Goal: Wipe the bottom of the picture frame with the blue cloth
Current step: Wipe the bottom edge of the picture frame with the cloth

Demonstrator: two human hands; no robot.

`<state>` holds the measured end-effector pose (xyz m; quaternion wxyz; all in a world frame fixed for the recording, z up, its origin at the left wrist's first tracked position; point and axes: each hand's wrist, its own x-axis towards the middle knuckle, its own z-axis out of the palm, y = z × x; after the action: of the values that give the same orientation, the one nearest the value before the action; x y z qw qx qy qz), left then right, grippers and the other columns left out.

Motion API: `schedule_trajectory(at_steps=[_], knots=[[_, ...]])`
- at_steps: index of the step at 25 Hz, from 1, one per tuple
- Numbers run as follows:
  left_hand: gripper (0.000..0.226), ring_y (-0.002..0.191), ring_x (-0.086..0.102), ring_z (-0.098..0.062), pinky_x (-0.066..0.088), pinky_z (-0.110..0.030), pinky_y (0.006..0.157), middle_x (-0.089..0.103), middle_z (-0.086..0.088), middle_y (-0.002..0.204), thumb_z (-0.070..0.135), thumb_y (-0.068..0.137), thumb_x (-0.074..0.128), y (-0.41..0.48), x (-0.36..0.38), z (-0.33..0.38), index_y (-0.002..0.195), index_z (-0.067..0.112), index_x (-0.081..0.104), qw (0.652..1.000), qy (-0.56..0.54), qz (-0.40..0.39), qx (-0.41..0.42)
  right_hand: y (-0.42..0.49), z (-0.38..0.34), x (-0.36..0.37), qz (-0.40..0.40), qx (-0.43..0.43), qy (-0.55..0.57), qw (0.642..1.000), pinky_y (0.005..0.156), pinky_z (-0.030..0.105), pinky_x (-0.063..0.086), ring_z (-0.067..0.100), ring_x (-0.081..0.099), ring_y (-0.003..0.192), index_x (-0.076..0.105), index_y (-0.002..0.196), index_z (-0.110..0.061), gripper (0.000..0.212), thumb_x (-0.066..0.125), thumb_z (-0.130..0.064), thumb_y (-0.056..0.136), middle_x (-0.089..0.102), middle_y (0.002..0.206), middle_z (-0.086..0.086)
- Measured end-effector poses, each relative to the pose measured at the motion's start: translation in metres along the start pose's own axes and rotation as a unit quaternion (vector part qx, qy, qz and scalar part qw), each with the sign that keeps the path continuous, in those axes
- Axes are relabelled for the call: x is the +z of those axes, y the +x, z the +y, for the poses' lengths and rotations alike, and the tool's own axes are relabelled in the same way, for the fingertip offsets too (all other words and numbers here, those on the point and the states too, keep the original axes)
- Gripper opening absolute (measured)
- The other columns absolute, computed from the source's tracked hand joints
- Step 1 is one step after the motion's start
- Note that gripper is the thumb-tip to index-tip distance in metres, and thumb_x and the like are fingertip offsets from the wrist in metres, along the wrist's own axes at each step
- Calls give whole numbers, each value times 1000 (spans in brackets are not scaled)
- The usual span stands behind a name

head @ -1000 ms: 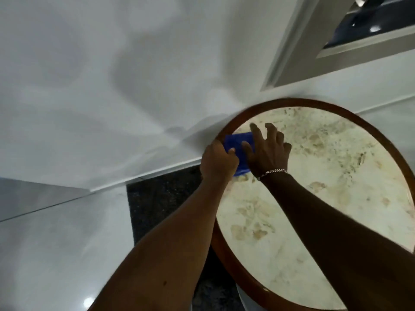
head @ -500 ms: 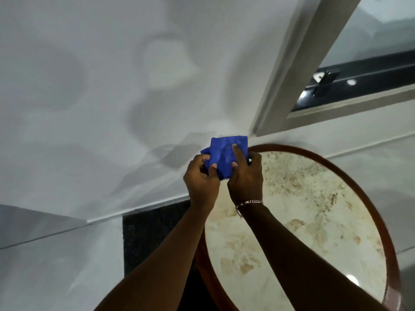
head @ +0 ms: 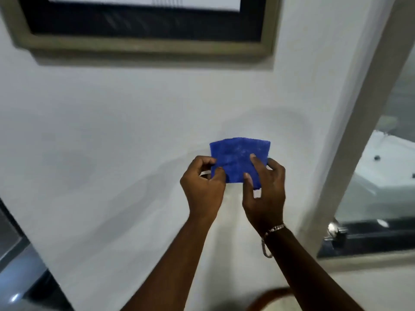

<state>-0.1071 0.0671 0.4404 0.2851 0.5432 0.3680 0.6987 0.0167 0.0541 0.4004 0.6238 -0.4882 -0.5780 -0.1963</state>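
Note:
A folded blue cloth (head: 239,157) is held up in front of the white wall, in the middle of the view. My left hand (head: 203,187) pinches its lower left edge. My right hand (head: 263,191), with a bracelet at the wrist, grips its right side, thumb across the front. The picture frame (head: 143,44) hangs on the wall well above the cloth; its grey-gold bottom rail runs across the top of the view, with a dark mat inside it. The cloth and the frame are apart.
A grey window frame (head: 350,135) slants down the right side, with glass and a dark sill (head: 368,241) beyond it. The wooden rim of the round table (head: 269,295) shows at the bottom edge. A dark floor strip (head: 45,290) lies bottom left.
Both hands lifted the blue cloth off the round table and up before the wall. The view tilted upward, so the picture frame came into sight and the table dropped to the bottom edge.

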Motion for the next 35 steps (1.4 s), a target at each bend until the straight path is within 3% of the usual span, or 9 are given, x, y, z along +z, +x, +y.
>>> schedule_trajectory(at_steps=[3,7,10,16,20,24,27,29,35], knots=[[18,73,66,-2,56,-12,65,67,12,77,-3,78,72,51,0,66,83,14,67,997,-28,-4,72,73,-31,1,64,-41,21,997,83,2,41,-10,41,102,47,137,-20,52,64,-9,90,49,132,25],[15,80,70,-14,59,-16,71,71,1,84,-2,80,71,102,7,127,89,9,72,990,-63,14,125,154,-64,3,99,-81,2,992,79,35,56,18,56,104,45,140,-22,52,63,-14,92,39,148,22],[16,83,71,-18,62,-24,76,75,-6,90,-2,80,71,127,17,147,94,4,73,987,-37,21,154,188,-69,12,96,-74,-106,987,102,56,45,37,54,123,54,136,-17,49,64,-17,88,39,153,21],[10,74,66,-11,57,-16,67,70,2,82,2,81,71,163,12,150,87,9,71,969,95,-33,224,208,-78,47,90,-180,-157,967,115,65,33,44,50,133,61,126,0,42,54,-5,84,58,137,25],[7,78,64,-25,51,-33,75,71,-13,86,-1,79,67,204,-24,164,85,3,69,873,227,-14,431,208,-81,70,105,-186,-85,973,111,61,39,41,54,128,65,118,-3,37,48,-19,90,61,131,24],[21,108,61,-39,49,-46,93,67,-22,116,5,89,55,275,-73,193,105,-1,67,719,386,-12,578,209,-87,85,149,-139,-84,975,105,63,40,39,54,122,65,104,-6,40,55,-43,92,62,124,21],[49,147,29,-38,27,-54,120,37,-20,156,25,100,39,321,-106,204,144,5,41,590,542,-67,594,212,-98,105,185,-114,-125,968,113,57,32,38,48,130,61,118,-14,39,52,-45,95,57,133,20],[59,153,11,-33,15,-52,124,18,-16,164,36,101,24,341,-117,207,154,11,20,524,588,-77,612,206,-85,110,191,-169,-141,957,114,54,28,36,47,131,60,123,-16,39,47,-44,99,59,133,19],[69,153,4,-32,10,-53,125,7,-17,166,49,98,12,352,-117,203,156,10,4,481,604,-54,633,216,-87,120,272,-144,-92,947,100,53,37,30,55,114,66,93,-14,34,51,-44,99,67,110,14]])
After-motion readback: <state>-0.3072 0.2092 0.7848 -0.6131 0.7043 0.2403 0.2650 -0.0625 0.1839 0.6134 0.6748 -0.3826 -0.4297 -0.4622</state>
